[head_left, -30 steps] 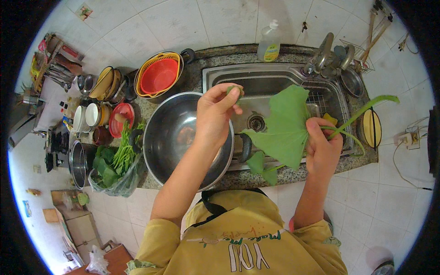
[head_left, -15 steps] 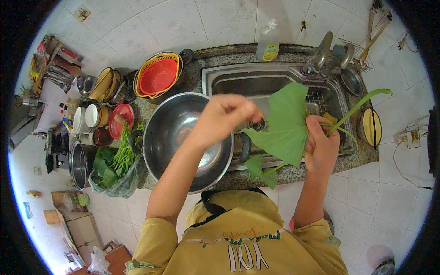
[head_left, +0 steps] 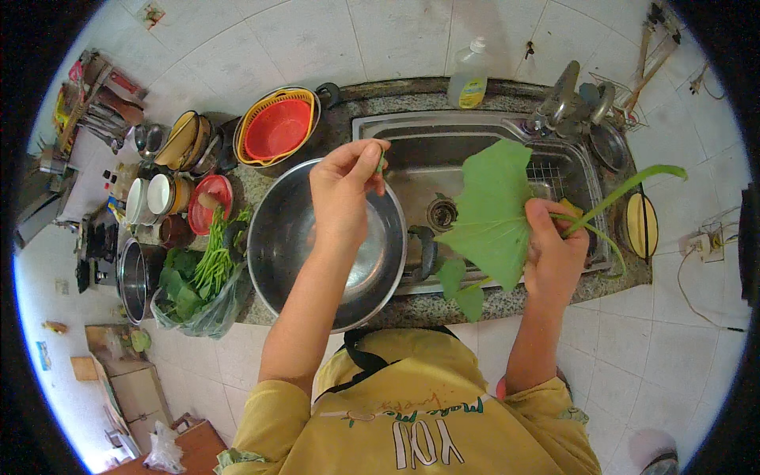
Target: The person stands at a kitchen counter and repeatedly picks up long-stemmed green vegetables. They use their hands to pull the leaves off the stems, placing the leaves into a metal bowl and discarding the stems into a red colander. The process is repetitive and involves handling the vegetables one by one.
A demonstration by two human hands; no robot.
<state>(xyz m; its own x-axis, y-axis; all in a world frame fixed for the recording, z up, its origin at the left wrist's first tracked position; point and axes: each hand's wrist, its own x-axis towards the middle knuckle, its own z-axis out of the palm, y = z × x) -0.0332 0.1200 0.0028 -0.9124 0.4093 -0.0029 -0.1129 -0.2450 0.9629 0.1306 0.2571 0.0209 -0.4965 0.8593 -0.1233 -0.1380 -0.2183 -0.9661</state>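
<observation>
My right hand [head_left: 554,252] grips a leafy green shoot over the front edge of the sink. Its broad green leaf [head_left: 492,207] hangs to the left of the fingers. A long pale green stem [head_left: 621,190] sticks out to the upper right, and smaller leaves [head_left: 459,289] dangle below. My left hand [head_left: 344,190] is raised above a large steel wok [head_left: 289,226], fingers pinched on a small green leaf scrap [head_left: 381,165]. The wok, with dark handles, stands on the counter left of the sink [head_left: 412,162]; no food shows in its visible part.
At the left, a plastic bag [head_left: 226,313] holds green stems and leaves [head_left: 184,289]. Behind the wok sits a red basket [head_left: 277,131] in a yellow one. A soap bottle [head_left: 469,75] stands behind the sink, near the faucet [head_left: 558,95]. Bowls [head_left: 161,194] and a steel pot [head_left: 136,283] crowd the left counter.
My left hand has moved left, away from the leaf, to above the wok; a green scrap now shows in its fingers. My right hand keeps its hold on the shoot, almost still.
</observation>
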